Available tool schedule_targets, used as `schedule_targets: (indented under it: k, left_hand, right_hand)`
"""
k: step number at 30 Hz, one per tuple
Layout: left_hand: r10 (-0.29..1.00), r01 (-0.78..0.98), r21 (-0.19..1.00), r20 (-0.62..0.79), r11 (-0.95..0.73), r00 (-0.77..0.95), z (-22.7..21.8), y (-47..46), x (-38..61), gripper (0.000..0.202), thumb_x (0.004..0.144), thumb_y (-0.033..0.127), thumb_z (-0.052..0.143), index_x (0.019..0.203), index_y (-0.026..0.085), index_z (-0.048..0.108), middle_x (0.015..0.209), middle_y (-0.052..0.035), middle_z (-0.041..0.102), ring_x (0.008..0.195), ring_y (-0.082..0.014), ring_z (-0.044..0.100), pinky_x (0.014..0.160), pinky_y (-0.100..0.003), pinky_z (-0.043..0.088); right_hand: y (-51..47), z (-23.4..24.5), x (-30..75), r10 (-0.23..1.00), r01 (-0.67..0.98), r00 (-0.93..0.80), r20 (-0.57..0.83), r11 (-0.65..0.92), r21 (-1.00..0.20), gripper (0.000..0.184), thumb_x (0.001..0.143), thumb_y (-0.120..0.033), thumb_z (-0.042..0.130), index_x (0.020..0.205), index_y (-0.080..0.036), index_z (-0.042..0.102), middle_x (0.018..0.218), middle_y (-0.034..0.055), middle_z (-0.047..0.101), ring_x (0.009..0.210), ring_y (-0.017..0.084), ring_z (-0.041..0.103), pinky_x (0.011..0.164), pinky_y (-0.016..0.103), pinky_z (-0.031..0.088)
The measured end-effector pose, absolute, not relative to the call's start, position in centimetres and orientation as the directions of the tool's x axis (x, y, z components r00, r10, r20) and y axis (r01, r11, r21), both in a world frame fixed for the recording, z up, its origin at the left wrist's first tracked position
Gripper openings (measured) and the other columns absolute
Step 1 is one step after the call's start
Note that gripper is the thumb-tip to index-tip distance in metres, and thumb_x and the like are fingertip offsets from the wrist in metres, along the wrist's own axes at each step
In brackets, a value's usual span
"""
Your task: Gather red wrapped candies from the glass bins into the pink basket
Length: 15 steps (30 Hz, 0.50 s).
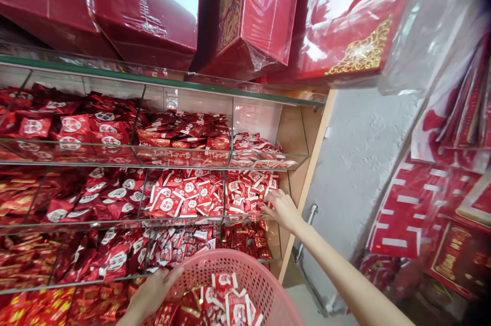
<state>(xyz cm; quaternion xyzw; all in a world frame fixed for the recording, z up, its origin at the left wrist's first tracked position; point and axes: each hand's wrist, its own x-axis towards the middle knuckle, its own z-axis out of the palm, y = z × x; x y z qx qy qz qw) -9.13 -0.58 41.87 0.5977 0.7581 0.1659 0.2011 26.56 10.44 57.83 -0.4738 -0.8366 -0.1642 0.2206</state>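
My left hand (155, 290) is closed on the rim of a pink plastic basket (268, 285) with a perforated wall. Inside lie red-and-white wrapped candies (238, 305) and some darker red and gold packets (192, 308). My right hand (282, 209) reaches to the right end of a shelf, its fingers spread and slightly bent at a bin of small red-and-white wrapped candies (247, 190). Whether the fingertips touch a candy is hard to make out.
Glass-edged shelves (180, 223) are split by clear dividers into bins of red packets. Large red boxes (264, 3) in clear wrap stand on the top shelf, overhanging the bins. A wooden side panel (307, 177) ends the shelving beside a grey wall (356, 152). Red packaged goods (406, 208) hang at right.
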Motion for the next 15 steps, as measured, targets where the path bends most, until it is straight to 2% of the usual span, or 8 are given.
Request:
schedule_targets:
  k: [7, 15]
  left_hand:
    - [0.971, 0.842, 0.483, -0.093, 0.239, -0.222, 42.2, -0.8, -8.9, 0.059, 0.072, 0.071, 0.021, 0.064, 0.021, 0.053, 0.071, -0.0063, 0.065, 0.078, -0.0245, 0.063, 0.071, -0.030, 0.041]
    - [0.975, 0.862, 0.458, -0.063, 0.217, -0.212, 41.9, -0.7, -8.9, 0.057, 0.075, 0.065, 0.024, 0.065, 0.020, 0.056, 0.070, -0.0056, 0.066, 0.077, -0.0227, 0.062, 0.065, -0.026, 0.040]
  right_hand:
    - [10.8, 57.2, 27.2, 0.674, 0.828, -0.463, 0.576, 0.561, 0.010, 0.031, 0.089, -0.040, 0.034, 0.074, -0.020, 0.052, 0.080, 0.0036, 0.058, 0.082, 0.018, 0.048, 0.066, 0.028, 0.032]
    - [11.7, 56.3, 27.6, 0.628, 0.781, -0.490, 0.605, 0.624, -0.015, 0.027, 0.091, -0.034, 0.029, 0.077, -0.019, 0.046, 0.080, 0.0037, 0.054, 0.078, 0.017, 0.046, 0.069, 0.028, 0.033]
